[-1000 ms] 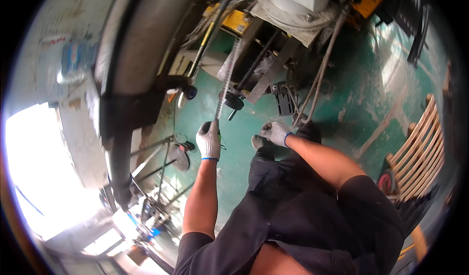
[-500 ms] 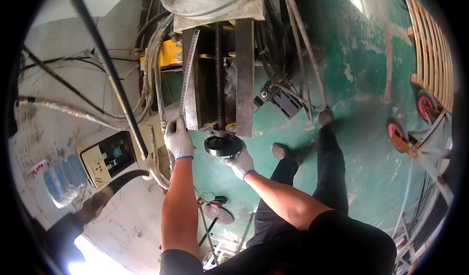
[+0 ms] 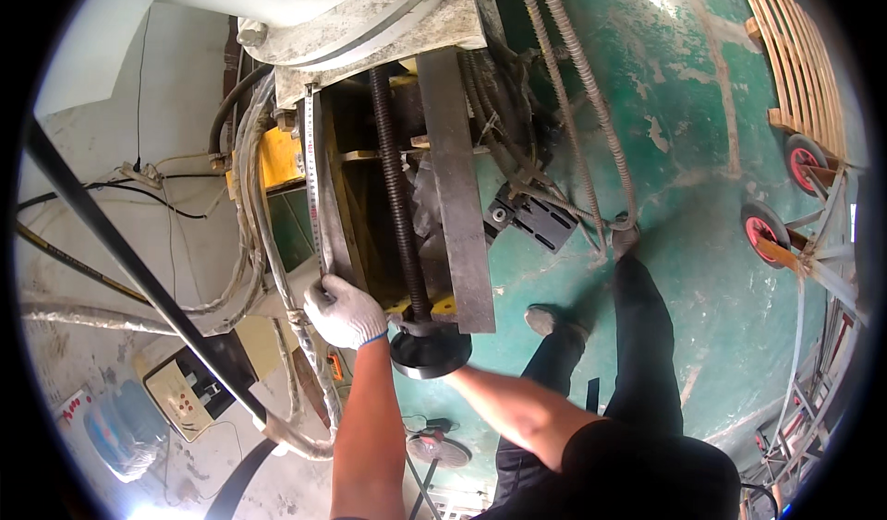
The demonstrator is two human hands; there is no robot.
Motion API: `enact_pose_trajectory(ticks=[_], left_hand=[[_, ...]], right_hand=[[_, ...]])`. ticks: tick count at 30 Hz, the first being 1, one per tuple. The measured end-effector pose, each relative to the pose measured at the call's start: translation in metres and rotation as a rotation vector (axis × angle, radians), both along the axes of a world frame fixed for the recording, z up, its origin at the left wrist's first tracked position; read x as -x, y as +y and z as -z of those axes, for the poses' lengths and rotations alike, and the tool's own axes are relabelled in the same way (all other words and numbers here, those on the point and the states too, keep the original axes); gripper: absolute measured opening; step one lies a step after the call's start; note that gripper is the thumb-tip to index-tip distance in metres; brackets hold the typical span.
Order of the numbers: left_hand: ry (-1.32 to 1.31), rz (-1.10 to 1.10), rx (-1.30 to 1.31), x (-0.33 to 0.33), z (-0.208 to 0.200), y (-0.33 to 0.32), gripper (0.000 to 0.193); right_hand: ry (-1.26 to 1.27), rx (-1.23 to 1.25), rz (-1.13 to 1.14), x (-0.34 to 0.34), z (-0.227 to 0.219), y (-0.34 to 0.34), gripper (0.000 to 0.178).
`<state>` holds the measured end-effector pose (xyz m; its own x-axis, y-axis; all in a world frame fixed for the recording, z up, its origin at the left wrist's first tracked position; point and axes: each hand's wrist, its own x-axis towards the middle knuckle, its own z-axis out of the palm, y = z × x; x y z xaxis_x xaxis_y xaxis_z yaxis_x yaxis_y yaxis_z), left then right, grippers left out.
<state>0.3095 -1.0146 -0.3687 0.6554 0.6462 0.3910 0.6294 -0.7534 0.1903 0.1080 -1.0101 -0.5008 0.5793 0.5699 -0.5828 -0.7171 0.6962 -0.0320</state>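
Note:
My left hand (image 3: 346, 311), in a white knit glove with a blue cuff, grips the lower end of a tape measure (image 3: 312, 164). The tape's marked blade runs up the left side of a machine frame (image 3: 457, 187) to the pale flange (image 3: 374, 40) above. Inside the frame stands a long dark threaded screw (image 3: 393, 178), with a black handwheel (image 3: 431, 352) at its lower end. My right forearm (image 3: 504, 409) reaches up behind that handwheel, which hides the right hand and its fingers.
Hoses (image 3: 254, 178) hang left of the frame near a yellow block (image 3: 281, 157). A black slotted bracket (image 3: 536, 220) is right of the frame. A control box (image 3: 189, 386) and water jug (image 3: 127, 428) are at lower left. A wooden pallet (image 3: 799, 58) and red-hubbed wheels (image 3: 765, 234) stand right.
The view has moved closer to the frame and tilted. My left hand still grips the tape's lower end. My right hand, seen earlier at the handwheel's right rim, is now hidden behind the wheel.

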Motion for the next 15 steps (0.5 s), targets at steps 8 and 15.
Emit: enact_pose_trajectory(ticks=[8,15], left_hand=[[-0.079,0.129,-0.025,0.012,0.010,0.011,0.018],[-0.063,0.159,-0.034,0.013,0.006,0.011,0.015]], right_hand=[[-0.523,0.539,-0.398,0.002,-0.132,-0.109,0.024],[-0.170,0.678,-0.384,0.007,-0.125,-0.128,0.035]])
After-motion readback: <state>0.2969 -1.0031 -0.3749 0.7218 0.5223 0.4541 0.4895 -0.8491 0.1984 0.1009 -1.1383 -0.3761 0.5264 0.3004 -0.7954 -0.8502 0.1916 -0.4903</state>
